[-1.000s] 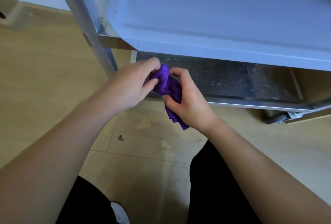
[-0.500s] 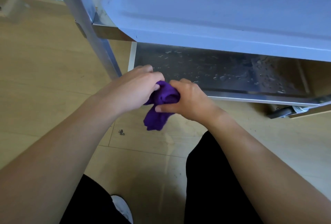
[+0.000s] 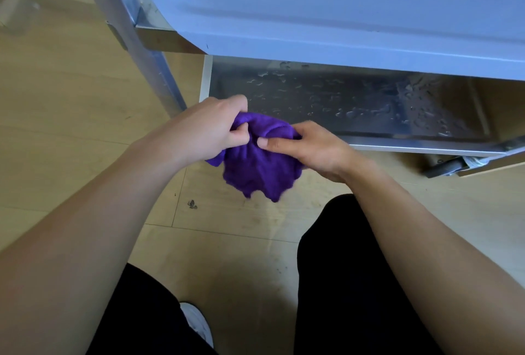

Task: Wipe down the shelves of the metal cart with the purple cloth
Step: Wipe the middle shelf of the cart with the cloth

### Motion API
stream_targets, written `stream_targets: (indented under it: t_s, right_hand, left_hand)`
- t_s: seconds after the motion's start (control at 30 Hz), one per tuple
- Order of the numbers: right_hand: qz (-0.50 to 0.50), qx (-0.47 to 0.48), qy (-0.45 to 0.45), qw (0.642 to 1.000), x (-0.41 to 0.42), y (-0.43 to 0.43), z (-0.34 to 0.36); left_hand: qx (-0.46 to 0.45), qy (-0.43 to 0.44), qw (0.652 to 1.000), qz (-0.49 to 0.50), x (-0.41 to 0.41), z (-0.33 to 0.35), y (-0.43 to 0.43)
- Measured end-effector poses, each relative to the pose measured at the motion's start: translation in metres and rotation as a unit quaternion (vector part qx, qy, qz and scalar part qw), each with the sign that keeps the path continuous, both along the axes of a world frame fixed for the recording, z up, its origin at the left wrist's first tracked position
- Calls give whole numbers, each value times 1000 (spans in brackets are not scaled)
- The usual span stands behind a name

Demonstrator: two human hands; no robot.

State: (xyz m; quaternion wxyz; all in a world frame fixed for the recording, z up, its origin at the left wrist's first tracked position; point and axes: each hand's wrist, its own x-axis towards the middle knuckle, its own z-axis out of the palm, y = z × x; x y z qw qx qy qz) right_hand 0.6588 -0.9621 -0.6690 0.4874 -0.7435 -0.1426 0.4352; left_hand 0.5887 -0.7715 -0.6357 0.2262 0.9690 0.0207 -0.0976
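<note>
The left hand (image 3: 210, 130) and right hand (image 3: 309, 147) each pinch the top edge of the cloth (image 3: 255, 170), which hangs bunched between them in front of the lower shelf (image 3: 312, 93), not touching it. Droplets (image 3: 355, 112) dot that shelf. Best to fold the cloth into a flat pad, then sweep from the back toward the front lip, gathering water rather than smearing it.

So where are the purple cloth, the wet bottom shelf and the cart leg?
purple cloth (image 3: 258, 167), head view, its hanging middle.
bottom shelf (image 3: 369, 96), head view, its wet metal surface.
cart leg (image 3: 157, 84), head view, its lower stretch.
</note>
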Motion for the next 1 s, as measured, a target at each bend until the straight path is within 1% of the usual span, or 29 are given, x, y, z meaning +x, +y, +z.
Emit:
stream_targets:
  t_s: [0.03,0.07,0.13,0.17,0.2,0.27,0.3,0.33,0.47,0.6,0.73,0.83,0.9,1.0]
  right_hand:
    - [13,24,25,999,0,-2,0]
    - [27,34,32,999,0,-4,0]
    - [43,34,27,998,-1,-5,-2]
    - [29,37,21,999,-2,-4,-4]
    - [1,41,11,999,-2,-3,-5]
    - [-71,56,-11,996,0,-1,-6]
    - [-97,72,-9,993,2,-1,-6]
    - [-110,89,-1,990,4,-2,-6]
    - [-87,109,6,990,6,-6,-6]
    - [-91,161,36,982,13,-12,-4]
    - [-66,174,50,981,17,-19,-5]
    - [-66,164,6,984,17,-19,-7]
    - [-68,172,-13,983,17,-18,-6]
    - [-55,195,8,979,20,-22,-4]
  left_hand:
    - [-18,-7,1000,3,1,-1,2]
    - [-33,-19,999,6,1,-1,3]
    - [-50,-45,998,10,3,-1,6]
    - [-57,-43,997,13,4,-1,6]
    - [-66,-25,997,17,4,0,6]
    - [-73,38,996,26,3,1,6]
    - [-66,64,995,24,2,1,6]
    - [-56,71,996,19,1,1,5]
    - [-21,-26,999,24,3,2,3]
    - [-19,-72,996,40,3,2,2]
    - [-11,-60,997,49,-1,-1,6]
    - [-17,-42,999,17,-3,-1,6]
    - [-44,-37,998,4,-3,3,5]
    - [-102,-27,994,6,-3,7,6]
